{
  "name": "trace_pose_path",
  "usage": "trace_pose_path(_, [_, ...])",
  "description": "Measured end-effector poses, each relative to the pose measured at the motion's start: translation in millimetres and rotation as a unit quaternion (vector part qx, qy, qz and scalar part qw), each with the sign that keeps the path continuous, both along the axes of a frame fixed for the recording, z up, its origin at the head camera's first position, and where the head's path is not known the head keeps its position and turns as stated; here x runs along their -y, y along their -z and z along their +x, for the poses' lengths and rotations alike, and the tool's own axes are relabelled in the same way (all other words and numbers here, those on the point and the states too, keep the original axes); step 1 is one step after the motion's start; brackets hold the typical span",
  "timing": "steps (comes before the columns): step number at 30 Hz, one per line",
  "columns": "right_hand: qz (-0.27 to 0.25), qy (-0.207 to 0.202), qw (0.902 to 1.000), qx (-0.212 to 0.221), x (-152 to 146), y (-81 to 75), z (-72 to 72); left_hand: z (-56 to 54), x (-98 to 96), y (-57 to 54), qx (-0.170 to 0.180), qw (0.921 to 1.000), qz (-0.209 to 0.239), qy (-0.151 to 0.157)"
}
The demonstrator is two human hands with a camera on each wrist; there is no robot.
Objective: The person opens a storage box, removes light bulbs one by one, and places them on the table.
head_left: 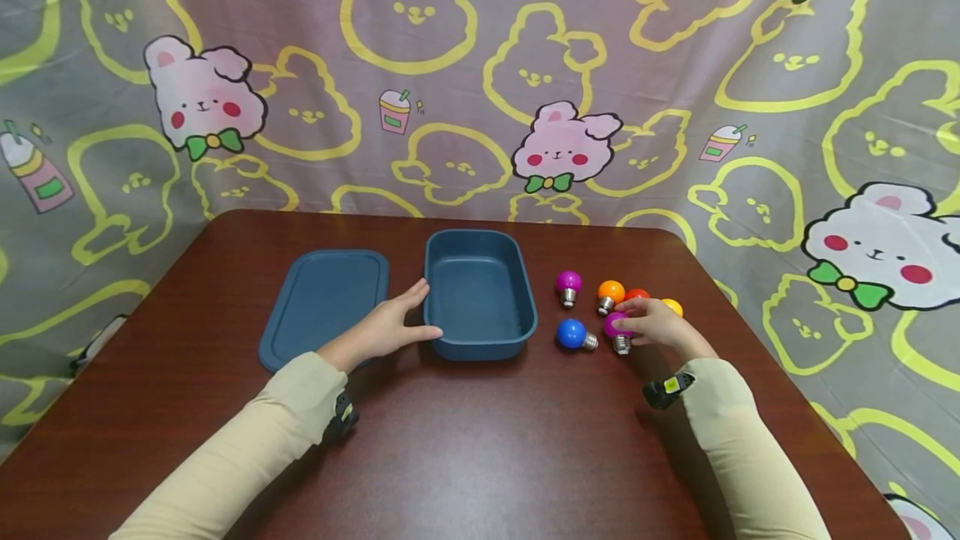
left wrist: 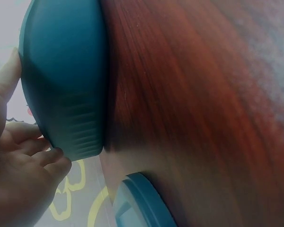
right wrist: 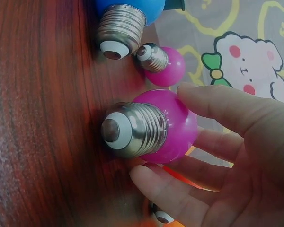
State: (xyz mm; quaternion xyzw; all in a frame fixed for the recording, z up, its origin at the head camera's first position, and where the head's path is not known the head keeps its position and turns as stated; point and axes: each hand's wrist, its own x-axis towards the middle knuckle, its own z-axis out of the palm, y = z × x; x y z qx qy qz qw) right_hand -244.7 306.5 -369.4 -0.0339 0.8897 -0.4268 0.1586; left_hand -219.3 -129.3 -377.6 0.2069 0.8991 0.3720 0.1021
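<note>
A dark blue rectangular box (head_left: 480, 350) stands open-topped near the middle of the table. My left hand (head_left: 386, 325) rests against its left side, thumb at the near left corner and fingers along the wall; the left wrist view shows that hand (left wrist: 23, 156) spread at the rim. On the right, my right hand (head_left: 660, 325) pinches a purple light bulb (right wrist: 175, 125) between thumb and fingers, its metal screw base pointing out. Close by lie a blue bulb (head_left: 572, 334), another purple bulb (head_left: 569, 282), an orange bulb (head_left: 611, 292), a red bulb (head_left: 637, 295) and a yellow bulb (head_left: 672, 306).
A flat blue lid (head_left: 322, 298) lies left of the box, partly behind the left hand. The brown wooden table (head_left: 480, 448) reaches back to a patterned curtain (head_left: 480, 90) that hangs behind it and along its sides.
</note>
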Motion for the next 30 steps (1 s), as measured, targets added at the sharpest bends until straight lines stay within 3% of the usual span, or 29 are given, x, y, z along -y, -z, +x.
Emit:
trace_pose_path(22, [0.004,0.001,1.0000,-0.008,-2,-0.3,1.0,2.0,0.8,-2.0,0.005,1.0000,-0.001,0.000])
trace_pose_path(30, [0.023,-0.005,0.9994,-0.023,-4,-11.8,1.8,2.1,0.8,-1.1,0.003,1.0000,-0.001,0.000])
